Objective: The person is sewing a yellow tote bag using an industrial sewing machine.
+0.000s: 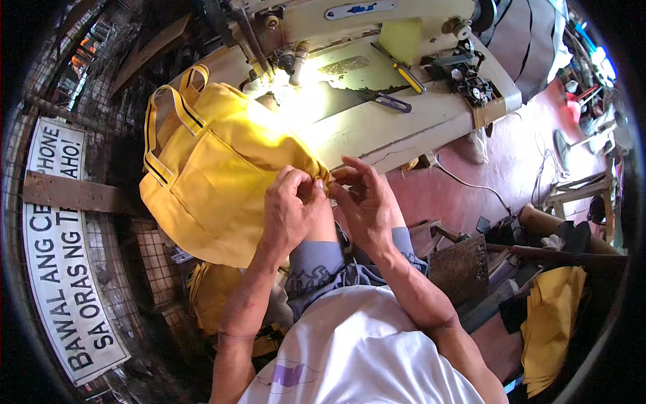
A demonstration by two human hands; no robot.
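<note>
Yellow cloth bag (229, 165) already has straps (189, 116) and pocket (212, 185) attached; left hand (293, 207) and right hand (364, 205) pinch its edge (321, 167), seemingly unfinished.

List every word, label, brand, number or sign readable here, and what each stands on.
I won't copy wording, only place it:
White sign, left: readable black capitals in two lines, partly covered by a wooden plank.
Sewing machine: blue-and-white badge, too small and blurred to read.
White shirt: purple print, no readable words.
Yellow bag: no lettering shows.
</note>
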